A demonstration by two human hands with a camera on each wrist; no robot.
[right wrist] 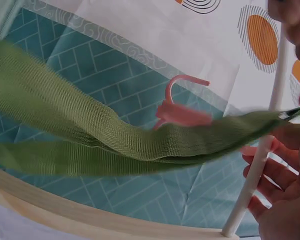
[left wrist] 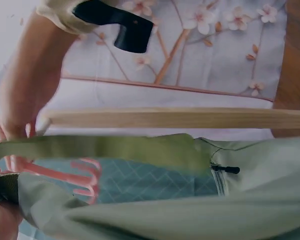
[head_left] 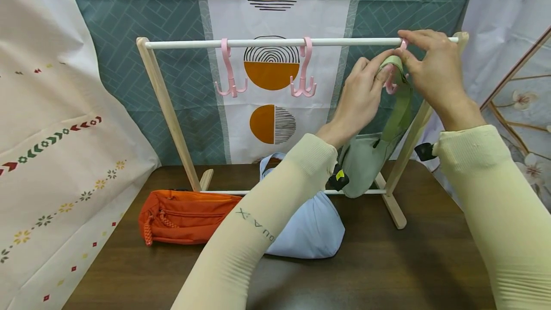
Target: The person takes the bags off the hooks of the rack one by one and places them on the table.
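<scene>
A pale green bag (head_left: 363, 164) hangs by its olive-green strap (head_left: 398, 116) at the right end of a white rail (head_left: 267, 42). My left hand (head_left: 359, 87) pinches the upper loop of that strap, right beside a pink hook (head_left: 391, 83) on the rail. My right hand (head_left: 439, 68) holds the top of this hook at the rail with thumb and fingertips. In the right wrist view, the strap (right wrist: 140, 145) passes in front of the hook's prongs. A zip pull (left wrist: 227, 170) on the bag shows in the left wrist view.
Two more pink hooks (head_left: 230, 73) (head_left: 303, 71) hang bare along the rail. Wooden legs (head_left: 170, 114) hold up the rack. On the brown table (head_left: 370, 271) lie an orange-red pouch (head_left: 185, 216) and a light blue bag (head_left: 312, 228), partly behind my left sleeve.
</scene>
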